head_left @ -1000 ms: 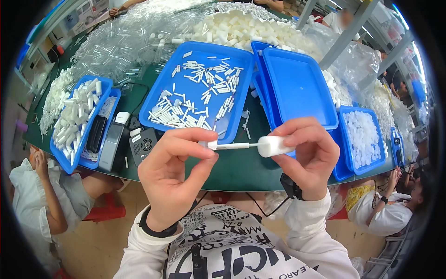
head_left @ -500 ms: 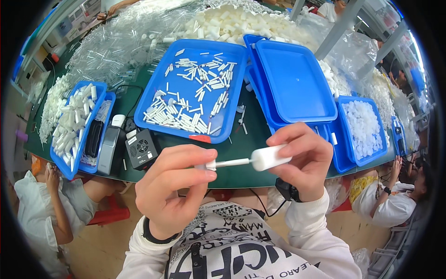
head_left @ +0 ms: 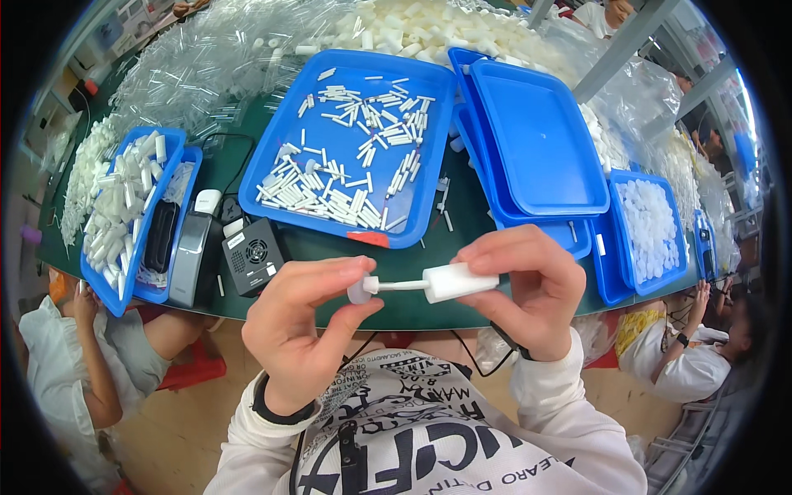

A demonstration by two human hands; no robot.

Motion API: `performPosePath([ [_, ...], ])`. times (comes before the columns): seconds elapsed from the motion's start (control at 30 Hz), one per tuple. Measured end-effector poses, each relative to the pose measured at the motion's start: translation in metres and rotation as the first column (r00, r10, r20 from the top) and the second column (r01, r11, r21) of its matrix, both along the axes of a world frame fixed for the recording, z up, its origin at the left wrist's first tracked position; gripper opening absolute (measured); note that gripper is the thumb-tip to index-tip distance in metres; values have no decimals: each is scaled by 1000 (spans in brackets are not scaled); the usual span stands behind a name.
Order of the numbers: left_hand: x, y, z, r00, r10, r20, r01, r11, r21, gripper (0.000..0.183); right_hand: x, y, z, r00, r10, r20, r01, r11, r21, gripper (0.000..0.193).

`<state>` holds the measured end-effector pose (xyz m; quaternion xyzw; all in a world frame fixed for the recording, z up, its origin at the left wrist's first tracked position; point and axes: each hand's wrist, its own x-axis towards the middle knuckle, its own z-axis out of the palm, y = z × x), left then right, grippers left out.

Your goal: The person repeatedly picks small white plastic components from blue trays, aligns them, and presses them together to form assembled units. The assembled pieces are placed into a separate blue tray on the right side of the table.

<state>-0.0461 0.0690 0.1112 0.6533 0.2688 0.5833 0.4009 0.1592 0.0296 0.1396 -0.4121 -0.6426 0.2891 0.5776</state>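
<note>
My left hand (head_left: 301, 334) pinches a small white round plastic cap (head_left: 359, 291) between thumb and fingers. A thin white rod (head_left: 403, 285) runs from the cap to a thick white foam-like cylinder (head_left: 450, 283). That cylinder is gripped at its far end by the thumb and fingers of my right hand (head_left: 536, 285). The rod meets the cylinder's near end; whether it goes inside is hidden. Both hands hold these pieces level above the front edge of the green table, just nearer than a blue tray (head_left: 326, 226) of loose white sticks.
Stacked blue trays (head_left: 540, 140) stand to the right, beside a blue bin of white caps (head_left: 650, 231). On the left are a bin of white cylinders (head_left: 124, 223), a grey box (head_left: 194, 252) and a black device (head_left: 254, 257). Clear tubes (head_left: 190, 91) heap behind; people sit at both sides.
The cylinder in my right hand has come closer to the cap, so less rod shows between them. My left fingers have parted a little, exposing the cap's disc. The whole view has shifted slightly.
</note>
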Motion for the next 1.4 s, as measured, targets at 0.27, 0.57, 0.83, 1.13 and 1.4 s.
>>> performPosePath([
  [0.27,-18,14,-3,951,197,-236,-60,871,487,31,-5,10,8,977,165,-133,-201,921,-333,29],
  [0.57,-27,12,-7,978,21,-208,51,941,336,35,-25,20,-9,956,282,80,-260,941,-215,25],
  [0.83,-31,16,-10,988,65,-141,-17,949,316,31,-45,19,-12,990,100,-97,-128,927,-352,19],
  [1.13,-37,20,-17,986,81,-148,-29,946,324,30,-57,28,-17,992,68,-106,-108,891,-440,10],
  [1.4,-53,25,-15,986,84,-146,-46,968,246,29,-72,45,9,976,212,45,-164,858,-487,11],
])
